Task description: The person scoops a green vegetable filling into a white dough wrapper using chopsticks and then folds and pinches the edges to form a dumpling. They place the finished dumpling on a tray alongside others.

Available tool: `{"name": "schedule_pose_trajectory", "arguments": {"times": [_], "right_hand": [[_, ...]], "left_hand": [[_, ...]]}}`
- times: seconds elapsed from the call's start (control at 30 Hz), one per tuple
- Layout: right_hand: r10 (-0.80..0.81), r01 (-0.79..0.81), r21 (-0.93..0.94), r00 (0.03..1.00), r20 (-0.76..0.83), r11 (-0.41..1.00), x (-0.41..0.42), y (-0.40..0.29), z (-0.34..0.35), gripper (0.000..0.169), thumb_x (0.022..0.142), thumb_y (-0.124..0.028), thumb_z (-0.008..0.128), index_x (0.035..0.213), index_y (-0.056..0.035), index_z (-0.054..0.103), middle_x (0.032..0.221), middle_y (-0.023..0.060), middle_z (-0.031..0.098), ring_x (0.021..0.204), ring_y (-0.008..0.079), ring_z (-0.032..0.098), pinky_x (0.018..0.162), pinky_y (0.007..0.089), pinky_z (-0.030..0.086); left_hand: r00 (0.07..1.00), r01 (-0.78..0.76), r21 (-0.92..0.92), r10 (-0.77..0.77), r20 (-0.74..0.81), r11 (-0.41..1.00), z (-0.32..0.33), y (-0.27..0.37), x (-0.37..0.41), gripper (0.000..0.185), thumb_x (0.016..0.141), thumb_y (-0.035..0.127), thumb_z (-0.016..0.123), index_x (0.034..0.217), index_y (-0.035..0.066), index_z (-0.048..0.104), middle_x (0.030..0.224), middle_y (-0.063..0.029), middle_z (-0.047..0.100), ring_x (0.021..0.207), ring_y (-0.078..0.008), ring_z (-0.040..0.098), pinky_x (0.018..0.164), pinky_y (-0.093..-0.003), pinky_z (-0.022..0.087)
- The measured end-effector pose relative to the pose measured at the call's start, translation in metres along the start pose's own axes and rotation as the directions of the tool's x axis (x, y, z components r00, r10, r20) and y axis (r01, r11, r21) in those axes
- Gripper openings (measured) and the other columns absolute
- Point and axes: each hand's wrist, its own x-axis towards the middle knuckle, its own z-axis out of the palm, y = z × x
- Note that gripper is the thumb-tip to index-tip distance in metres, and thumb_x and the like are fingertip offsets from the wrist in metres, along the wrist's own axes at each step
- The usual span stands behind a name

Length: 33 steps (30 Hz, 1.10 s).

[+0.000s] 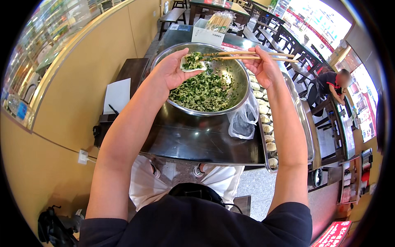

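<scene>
My left hand (172,69) holds a dumpling wrapper (200,68) over the far left side of a large steel bowl (209,113). A mound of chopped green filling (193,60) sits on the wrapper. My right hand (260,66) grips a pair of wooden chopsticks (234,57), whose tips point left and reach the filling on the wrapper. More chopped green and pale filling (203,91) lies in the bowl. To the bowl's right, a metal tray (268,160) carries rows of folded dumplings (264,109), partly hidden by my right forearm.
A clear plastic bag (243,122) lies between bowl and tray on the dark table (197,139). Behind the bowl stands a white box (207,35) with packed chopsticks (219,22). White paper (116,94) lies at left beside the wall (74,102). Another person (327,85) sits at a table far right.
</scene>
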Motion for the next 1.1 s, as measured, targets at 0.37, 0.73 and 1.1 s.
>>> {"name": "schedule_pose_trajectory", "arguments": {"times": [0.37,0.73,1.1], "right_hand": [[-0.049,0.052,-0.053,0.998,0.043,0.997,-0.007,-0.003,0.003,0.029,0.093,-0.025,0.047,0.098,0.0013,0.057,0.087,0.0152,0.066,0.071,0.0182,0.066,0.063,0.0249,0.057],[-0.139,0.150,-0.155,0.987,0.076,0.977,-0.013,-0.015,0.007,0.028,0.094,-0.026,0.047,0.096,0.0001,0.057,0.090,0.0165,0.065,0.071,0.0153,0.066,0.060,0.0228,0.056],[-0.272,0.316,-0.348,0.947,0.170,0.883,-0.016,-0.048,0.028,0.032,0.091,-0.030,0.051,0.094,0.0003,0.058,0.084,0.0160,0.065,0.069,0.0163,0.066,0.061,0.0233,0.056]], "left_hand": [[0.993,0.003,-0.047,-0.009,-0.117,0.999,0.003,0.000,-0.005,0.027,0.083,0.002,0.058,0.107,-0.007,0.049,0.110,-0.0159,0.052,0.101,-0.0291,0.057,0.087,-0.0452,0.053],[0.986,0.017,0.049,-0.008,-0.164,0.999,0.011,0.000,-0.009,0.029,0.084,0.008,0.061,0.109,-0.003,0.052,0.105,-0.0133,0.059,0.099,-0.0246,0.058,0.087,-0.0450,0.051],[0.975,0.015,0.031,-0.008,-0.224,0.999,0.003,-0.002,0.000,0.028,0.085,0.005,0.058,0.109,-0.004,0.049,0.112,-0.0138,0.051,0.100,-0.0260,0.056,0.085,-0.0433,0.054]]}}
